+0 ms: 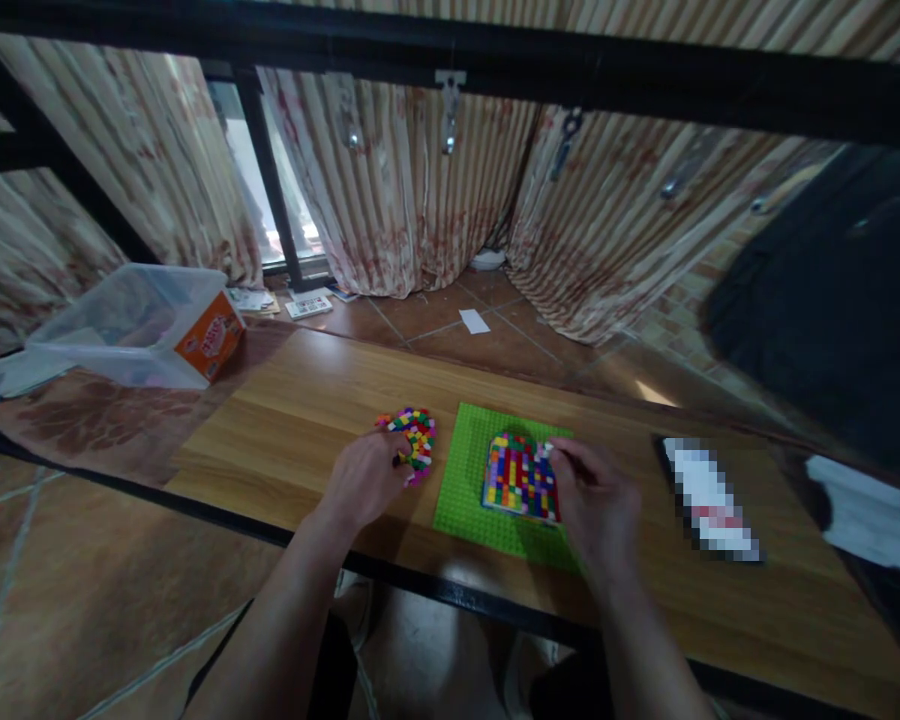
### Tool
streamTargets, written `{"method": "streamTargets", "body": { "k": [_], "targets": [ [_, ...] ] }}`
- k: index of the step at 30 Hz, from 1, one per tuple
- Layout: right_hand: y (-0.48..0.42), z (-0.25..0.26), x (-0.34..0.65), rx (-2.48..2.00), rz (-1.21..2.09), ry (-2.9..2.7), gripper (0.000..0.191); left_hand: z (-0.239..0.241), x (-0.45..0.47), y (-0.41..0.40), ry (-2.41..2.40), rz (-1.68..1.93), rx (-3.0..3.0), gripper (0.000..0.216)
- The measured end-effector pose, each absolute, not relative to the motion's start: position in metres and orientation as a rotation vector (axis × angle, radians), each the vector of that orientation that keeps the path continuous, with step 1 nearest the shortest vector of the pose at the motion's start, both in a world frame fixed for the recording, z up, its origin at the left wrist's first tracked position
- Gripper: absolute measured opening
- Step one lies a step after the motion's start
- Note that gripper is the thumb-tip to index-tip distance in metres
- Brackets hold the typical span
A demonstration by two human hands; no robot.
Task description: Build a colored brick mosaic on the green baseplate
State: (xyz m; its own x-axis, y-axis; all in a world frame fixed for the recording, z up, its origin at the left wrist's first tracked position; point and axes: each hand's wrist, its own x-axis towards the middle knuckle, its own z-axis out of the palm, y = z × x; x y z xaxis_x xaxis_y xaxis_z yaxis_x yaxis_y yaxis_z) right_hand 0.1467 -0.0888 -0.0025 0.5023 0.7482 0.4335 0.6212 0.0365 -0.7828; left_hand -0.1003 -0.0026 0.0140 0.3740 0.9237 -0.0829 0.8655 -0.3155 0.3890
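A loose pile of small multicoloured building bricks (420, 436) lies on the wooden table. My left hand (367, 475) rests at the pile's left edge, fingers curled and closed among the bricks; what they pinch is too small to make out. To the right lies a green studded baseplate (461, 470), bearing a block of rows of coloured bricks (516, 475). My right hand (596, 495) is over the block's upper right corner. Its thumb and fingers are pinched on a small whitish brick (547, 450), and the hand hides part of the baseplate's right side.
The wooden table (285, 400) has a dark front edge. A pixelated flat object (709, 500) lies on its right part. Beyond the left end stands a clear plastic box (135, 330) with an orange label. Curtains (420, 190) hang behind, and a dark shape (832, 300) is at right.
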Motion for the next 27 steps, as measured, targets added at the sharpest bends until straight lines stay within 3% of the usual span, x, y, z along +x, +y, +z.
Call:
{"method": "streamTargets", "body": {
  "k": [9, 27],
  "targets": [
    [-0.105, 0.000, 0.183, -1.877, 0.216, -1.104, 0.029, 0.013, -0.095, 0.003, 1.586, 0.094, 2.304, 0.015],
    [-0.096, -0.003, 0.170, -1.908, 0.279, -1.044, 0.025, 0.016, -0.084, -0.002, 1.602, 0.018, 2.366, 0.017]
  ]
}}
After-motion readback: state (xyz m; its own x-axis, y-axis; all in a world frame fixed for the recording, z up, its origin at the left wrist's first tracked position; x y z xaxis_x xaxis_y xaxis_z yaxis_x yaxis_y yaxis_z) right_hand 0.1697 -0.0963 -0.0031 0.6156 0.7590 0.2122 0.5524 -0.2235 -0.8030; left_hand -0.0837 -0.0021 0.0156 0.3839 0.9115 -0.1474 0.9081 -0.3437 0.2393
